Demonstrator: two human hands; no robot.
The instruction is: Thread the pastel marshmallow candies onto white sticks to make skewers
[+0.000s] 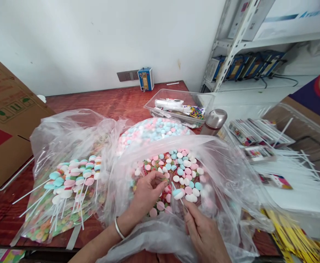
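My left hand (146, 191) reaches into an open clear plastic bag (223, 171) full of pink, blue and white candy discs (184, 170), its fingertips pinched on a small candy piece. My right hand (204, 233) rests at the bag's near edge and grips a thin white stick (176, 190) that carries a blue and white candy at its tip. To the left another clear bag (53, 131) holds several finished candy sticks (67, 182), each threaded with pastel discs.
A sealed bag of pastel candies (154, 129) lies behind the open one. A clear plastic tray (173, 98) and a metal flask (214, 121) stand further back. A cardboard box (3, 120) is at left; loose white sticks (299, 164) and metal shelving (231, 47) at right.
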